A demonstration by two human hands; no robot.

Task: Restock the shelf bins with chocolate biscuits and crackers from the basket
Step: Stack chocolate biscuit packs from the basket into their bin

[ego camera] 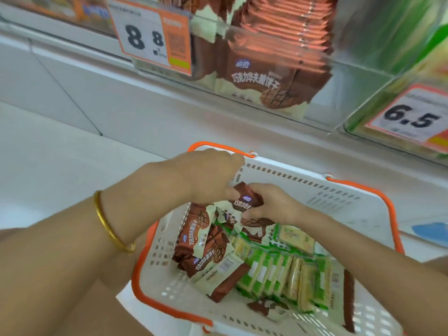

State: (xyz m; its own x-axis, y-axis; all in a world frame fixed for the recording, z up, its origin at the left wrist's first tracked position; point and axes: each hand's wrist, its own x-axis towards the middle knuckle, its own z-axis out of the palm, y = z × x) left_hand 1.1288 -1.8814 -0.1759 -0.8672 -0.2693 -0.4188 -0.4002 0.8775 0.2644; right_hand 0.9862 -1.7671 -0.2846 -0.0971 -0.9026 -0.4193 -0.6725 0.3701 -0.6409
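The right hand (271,204) is clamping a brown-and-cream foil biscuit packet (247,198) over the white orange-handled plastic basket (315,187). I cannot tell the grip of the left hand (208,175). Slick foil could slip, dropping it.

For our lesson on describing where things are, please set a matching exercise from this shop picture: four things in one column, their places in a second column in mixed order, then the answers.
Things
1. bangle
2. chocolate biscuit packet lifted above the rest
3. green cracker packets
4. price tag reading 6.5

Places
A. lying in the basket
B. on the front of a shelf bin, upper right
C. on the left wrist
D. in the right hand

Pairs: 1-C, 2-D, 3-A, 4-B
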